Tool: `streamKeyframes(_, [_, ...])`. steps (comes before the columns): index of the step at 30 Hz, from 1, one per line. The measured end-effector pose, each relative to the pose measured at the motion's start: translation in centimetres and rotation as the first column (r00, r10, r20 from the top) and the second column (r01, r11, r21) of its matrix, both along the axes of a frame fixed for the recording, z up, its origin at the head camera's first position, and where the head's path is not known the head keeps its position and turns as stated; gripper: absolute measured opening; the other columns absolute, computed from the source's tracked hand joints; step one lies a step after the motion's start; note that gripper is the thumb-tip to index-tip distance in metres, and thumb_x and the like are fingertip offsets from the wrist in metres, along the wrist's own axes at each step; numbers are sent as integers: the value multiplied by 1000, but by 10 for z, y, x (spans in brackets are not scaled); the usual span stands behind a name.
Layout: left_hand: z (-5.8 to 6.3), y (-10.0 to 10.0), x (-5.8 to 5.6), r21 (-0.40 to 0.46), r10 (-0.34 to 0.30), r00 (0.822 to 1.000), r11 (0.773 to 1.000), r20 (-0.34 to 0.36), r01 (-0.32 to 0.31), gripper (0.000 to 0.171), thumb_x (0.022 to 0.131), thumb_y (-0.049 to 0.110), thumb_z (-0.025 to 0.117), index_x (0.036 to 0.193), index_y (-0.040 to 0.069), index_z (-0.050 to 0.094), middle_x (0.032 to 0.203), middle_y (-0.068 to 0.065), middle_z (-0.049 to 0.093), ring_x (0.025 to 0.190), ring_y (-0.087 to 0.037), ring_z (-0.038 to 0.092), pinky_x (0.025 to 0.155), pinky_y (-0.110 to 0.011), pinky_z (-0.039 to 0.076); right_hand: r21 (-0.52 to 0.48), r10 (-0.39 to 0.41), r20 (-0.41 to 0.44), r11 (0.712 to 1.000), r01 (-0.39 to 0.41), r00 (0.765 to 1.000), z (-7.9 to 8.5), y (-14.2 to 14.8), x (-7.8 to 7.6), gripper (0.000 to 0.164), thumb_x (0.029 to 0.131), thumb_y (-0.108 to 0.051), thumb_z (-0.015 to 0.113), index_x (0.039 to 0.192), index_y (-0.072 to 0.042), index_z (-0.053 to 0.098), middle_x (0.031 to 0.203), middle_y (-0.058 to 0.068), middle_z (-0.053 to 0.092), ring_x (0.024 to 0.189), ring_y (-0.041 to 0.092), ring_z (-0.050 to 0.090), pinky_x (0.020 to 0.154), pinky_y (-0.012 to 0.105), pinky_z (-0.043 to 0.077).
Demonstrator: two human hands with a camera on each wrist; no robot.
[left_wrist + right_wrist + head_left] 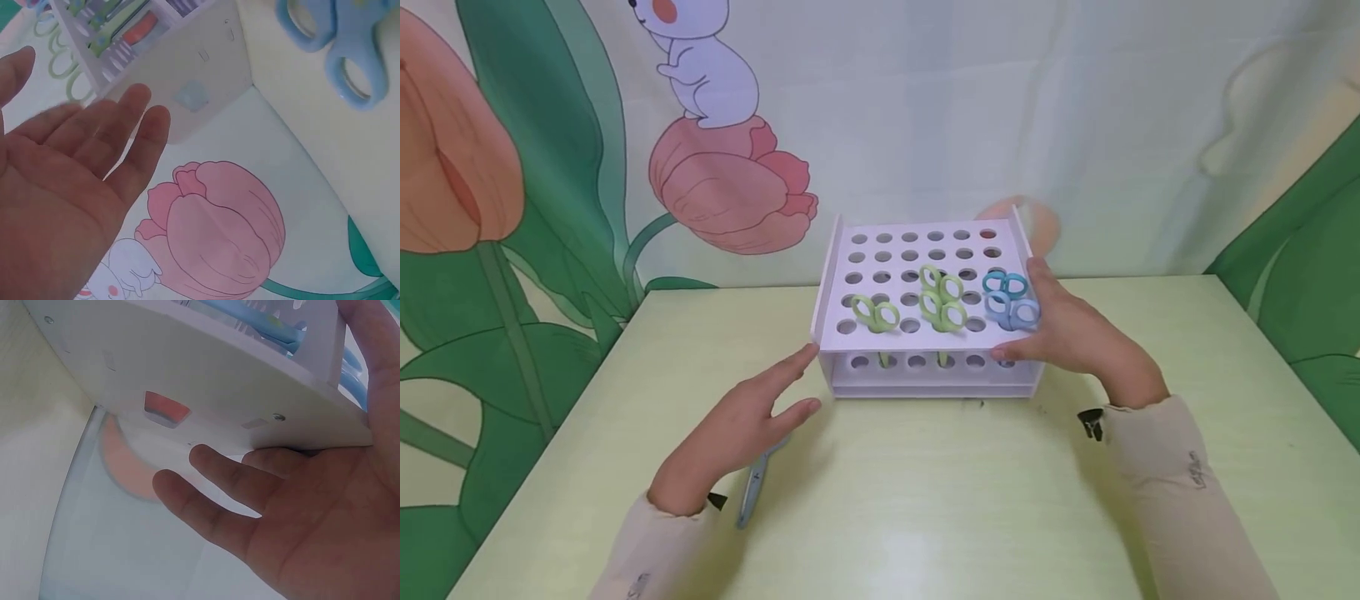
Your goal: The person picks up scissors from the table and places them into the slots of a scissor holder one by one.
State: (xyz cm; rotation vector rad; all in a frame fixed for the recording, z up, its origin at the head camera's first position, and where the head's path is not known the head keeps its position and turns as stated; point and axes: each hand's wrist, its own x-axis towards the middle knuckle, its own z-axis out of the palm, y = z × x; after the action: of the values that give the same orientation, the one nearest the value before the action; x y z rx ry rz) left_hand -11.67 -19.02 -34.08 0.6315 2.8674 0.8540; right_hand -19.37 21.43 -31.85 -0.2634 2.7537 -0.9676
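A white rack (895, 337) with rows of round holes stands on the table, holding scissors with their handles up. Three pairs of green scissors (942, 315) sit left and centre; teal scissors (1004, 285) and light blue scissors (1022, 314) are at the right. My right hand (1067, 333) rests against the rack's right side, thumb at the front corner and fingers stretched along the side panel (206, 381). My left hand (741, 425) extends its fingers to the front left corner; whether they touch cannot be told. Blue-grey scissors (752, 492) lie beneath it, partly hidden.
The pale green table (910, 500) meets a hanging cloth (925, 125) printed with tulips and a white animal, just behind the rack. Something red (140, 28) shows inside the rack.
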Motion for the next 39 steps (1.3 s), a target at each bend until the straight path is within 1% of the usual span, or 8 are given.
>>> streamKeyframes(4, [-9, -14, 4, 83, 14, 998, 996, 58, -18, 63, 102, 40, 61, 158, 23, 38, 148, -6, 53, 131, -29, 52, 104, -55, 41, -8, 4, -6, 1000, -4, 1000, -1, 1, 0, 145, 70, -54, 89, 159, -21, -21, 150, 17, 38, 122, 34, 45, 102, 56, 38])
streamKeyframes(7, [-20, -29, 3, 203, 44, 993, 977, 107, -65, 54, 102, 36, 61, 152, 19, 48, 143, -6, 58, 128, -28, 55, 101, -55, 43, -17, 15, -13, 1000, -15, 1000, -1, 2, -1, 146, 69, -57, 89, 159, -21, -20, 148, 16, 39, 122, 33, 45, 102, 55, 38])
streamKeyframes(14, [-45, -64, -3, 509, 19, 977, 852, 211, -126, 40, 103, 14, 61, 140, 1, 58, 141, -24, 55, 125, -25, 58, 97, -25, 48, 0, 3, -3, 1000, -3, 1000, 3, 0, -1, 149, 66, -62, 87, 158, -21, -23, 153, 19, 34, 124, 35, 43, 103, 56, 38])
streamKeyframes(17, [-53, -76, -5, 535, 32, 966, 828, 257, -170, 39, 102, 11, 61, 140, 2, 58, 143, -21, 54, 128, -26, 56, 100, -24, 45, -1, 6, -5, 1000, -6, 1000, 2, 0, -1, 149, 66, -61, 88, 158, -21, -23, 154, 19, 33, 124, 35, 43, 103, 56, 38])
streamKeyframes(23, [-68, -89, -7, 402, 64, 938, 892, 340, -206, 45, 100, 5, 61, 144, 6, 55, 157, -11, 40, 147, -34, 29, 115, -51, 26, -37, 32, -11, 999, -32, 999, -1, 1, -2, 146, 69, -55, 89, 159, -20, -21, 150, 16, 37, 122, 32, 45, 102, 54, 38])
streamKeyframes(28, [-76, -88, -7, 330, 30, 947, 933, 319, -140, 54, 91, -12, 55, 142, 7, 57, 165, -13, 22, 152, -37, 8, 116, -61, 11, -52, 43, -19, 998, -44, 999, 0, 2, -3, 144, 70, -53, 89, 159, -21, -20, 143, 14, 42, 119, 31, 47, 100, 51, 38])
streamKeyframes(32, [-78, -85, -7, 251, 40, 947, 960, 319, -125, 59, 87, -15, 52, 141, 10, 58, 167, -13, 16, 152, -36, 1, 116, -63, 7, -44, 50, -25, 998, -51, 998, 0, 2, -2, 143, 72, -52, 89, 159, -19, -20, 144, 14, 41, 119, 31, 46, 101, 51, 37])
streamKeyframes(39, [-74, -81, -5, 183, 63, 944, 975, 324, -128, 48, 90, -6, 61, 134, 14, 64, 166, -17, 15, 151, -42, 2, 114, -66, 9, -31, 45, -15, 999, -45, 999, -1, 1, -3, 142, 74, -48, 89, 158, -19, -22, 144, 15, 41, 119, 32, 46, 101, 53, 37])
